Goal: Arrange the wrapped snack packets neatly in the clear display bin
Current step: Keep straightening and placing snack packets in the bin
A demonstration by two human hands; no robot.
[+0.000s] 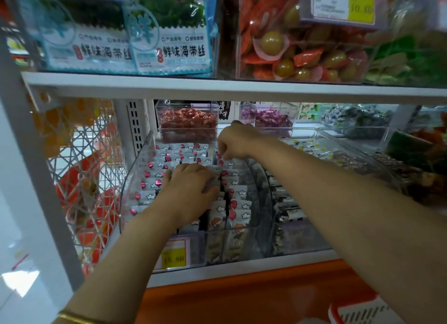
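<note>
A gold bangle point(79, 320) circles the left wrist at the bottom edge, and the corner of a red-and-white basket point(358, 311) shows at the lower right, in front of the orange shelf base point(242, 297). Just above the base, a yellow price tag point(173, 258) sits on the front of the clear bin point(135, 169). The bin stands on the lower shelf and holds the snack packets point(154, 176) (white wrappers with red dots and small clouds) in two upright rows with a dark gap between them.

The left hand point(191, 188) lies palm-down and relaxed on the left row, its fingertips reaching the gap. Farther back, the right hand point(235, 140) hangs over the rear of the right row with fingers curled downward onto the packets; I cannot tell whether it is pinching one.

Beside the bin on the right is a second bin of black-and-white packets point(285, 198), and on the left a wire mesh panel point(84, 154). Behind are tubs of red sweets point(187, 125) and purple sweets point(271, 118). The upper shelf point(217, 84) carries seaweed packs point(169, 45) and a box of orange-wrapped green snacks point(302, 53).
</note>
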